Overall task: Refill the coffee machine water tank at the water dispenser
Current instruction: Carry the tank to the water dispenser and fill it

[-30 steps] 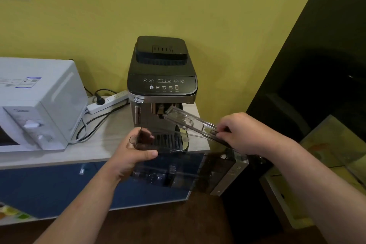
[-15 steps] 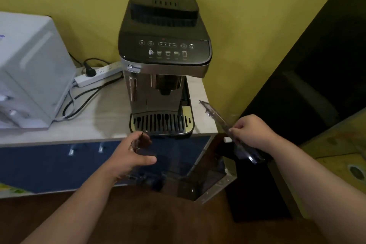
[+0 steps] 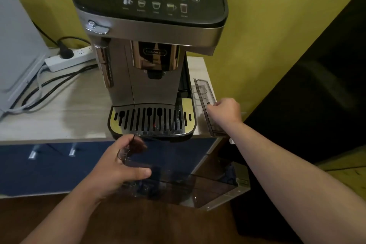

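Observation:
The silver and black coffee machine [image 3: 150,49] stands on the counter [image 3: 59,109], filling the upper middle of the view. My left hand [image 3: 118,168] grips the handle end of the clear smoky water tank [image 3: 188,186], which I hold level in front of the counter, below the drip tray [image 3: 152,119]. My right hand [image 3: 224,111] holds the clear tank lid [image 3: 204,97] by its near end. The lid lies along the counter's right edge, just right of the machine. No water dispenser is in view.
A white microwave [image 3: 17,45] stands at the left. A white power strip [image 3: 69,60] with black cables lies behind it. Blue cabinet fronts [image 3: 49,166] sit under the counter. A dark panel [image 3: 326,95] rises at the right, against the yellow wall.
The view has moved closer to the machine. My right hand has carried the lid from above the tank out to the right and down onto the counter's edge. The left hand keeps the tank.

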{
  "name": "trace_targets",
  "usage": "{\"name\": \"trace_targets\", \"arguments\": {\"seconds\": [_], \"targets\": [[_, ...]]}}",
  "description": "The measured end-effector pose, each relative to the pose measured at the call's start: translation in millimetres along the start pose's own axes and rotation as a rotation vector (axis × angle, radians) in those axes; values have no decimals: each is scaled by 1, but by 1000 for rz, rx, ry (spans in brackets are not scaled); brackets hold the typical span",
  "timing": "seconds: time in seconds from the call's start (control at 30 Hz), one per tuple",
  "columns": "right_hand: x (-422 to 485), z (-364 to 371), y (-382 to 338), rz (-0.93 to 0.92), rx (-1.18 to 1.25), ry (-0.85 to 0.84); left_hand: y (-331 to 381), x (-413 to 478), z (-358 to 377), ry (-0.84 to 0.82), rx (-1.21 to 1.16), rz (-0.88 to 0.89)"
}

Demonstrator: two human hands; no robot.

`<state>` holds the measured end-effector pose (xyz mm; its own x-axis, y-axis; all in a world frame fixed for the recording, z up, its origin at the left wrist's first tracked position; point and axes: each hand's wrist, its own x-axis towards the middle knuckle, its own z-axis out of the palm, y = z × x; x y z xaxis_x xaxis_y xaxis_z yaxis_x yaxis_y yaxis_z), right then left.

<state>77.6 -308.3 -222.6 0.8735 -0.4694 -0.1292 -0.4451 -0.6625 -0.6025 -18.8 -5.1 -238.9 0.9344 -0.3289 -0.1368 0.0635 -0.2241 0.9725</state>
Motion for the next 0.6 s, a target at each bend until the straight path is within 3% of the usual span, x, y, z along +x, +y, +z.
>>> {"name": "trace_targets", "arguments": {"seconds": [0.6], "targets": [[41,33,-18,-56,-30,-32,-4,9,7,24,-89,-80]]}}
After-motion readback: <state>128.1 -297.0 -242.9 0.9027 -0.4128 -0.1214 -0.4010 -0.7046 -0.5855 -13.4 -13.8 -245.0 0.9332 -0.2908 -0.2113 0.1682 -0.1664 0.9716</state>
